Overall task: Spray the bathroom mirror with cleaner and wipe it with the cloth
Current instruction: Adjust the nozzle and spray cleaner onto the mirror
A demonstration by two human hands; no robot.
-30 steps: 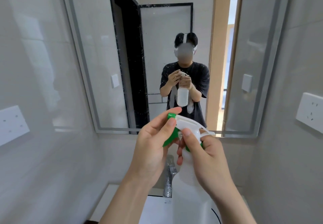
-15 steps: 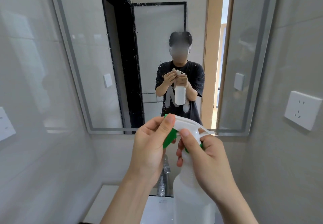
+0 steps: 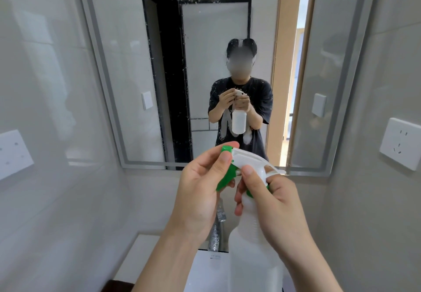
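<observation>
I can read almost nothing here. The white spray bottle (image 3: 255, 253) I hold carries no label I can make out. In the mirror (image 3: 127, 82) my dark T-shirt (image 3: 262, 95) shows large pale letters, partly hidden behind the reflected bottle and reversed; I cannot tell what they spell. A small grey mark on the white basin (image 3: 205, 266) below is too tiny to read

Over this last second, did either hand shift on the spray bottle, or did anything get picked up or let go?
Nothing was picked up or let go. The left hand stays pinching the green nozzle, and the right hand keeps its hold round the neck of the spray bottle. Only the head camera drifted slightly; the speckled mirror looks unchanged.
</observation>
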